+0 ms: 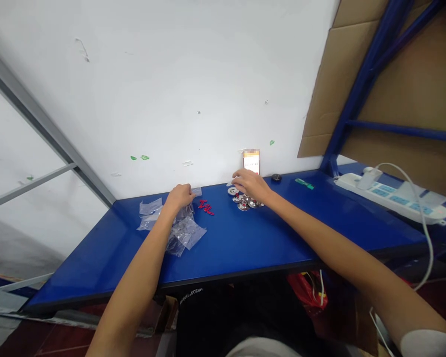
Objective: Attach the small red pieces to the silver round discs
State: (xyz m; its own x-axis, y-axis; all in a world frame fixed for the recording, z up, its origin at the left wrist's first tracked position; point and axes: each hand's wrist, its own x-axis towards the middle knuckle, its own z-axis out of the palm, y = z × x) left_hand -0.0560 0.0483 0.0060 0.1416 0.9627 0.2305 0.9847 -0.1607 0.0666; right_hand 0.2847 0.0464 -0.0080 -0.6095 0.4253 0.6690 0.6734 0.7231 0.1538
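Note:
My left hand [181,195] is closed, pinching a small clear plastic bag [196,192] at the back of the blue table. Below and around it lies a loose pile of clear plastic bags [186,232]. Several thin red pieces [205,207] lie just right of this hand. My right hand [250,182] bends its fingers over a heap of shiny round metal pieces [244,206]. A pale bit shows at its fingertips, too small to make out. Beside the heap, under the fingers, is a white-rimmed disc [232,191].
A lit phone [251,161] leans against the white wall behind my right hand. Farther right are a black round object [276,177], a green piece [304,184] and a white power strip [392,197] with a cable. A blue metal frame [360,94] rises at the right.

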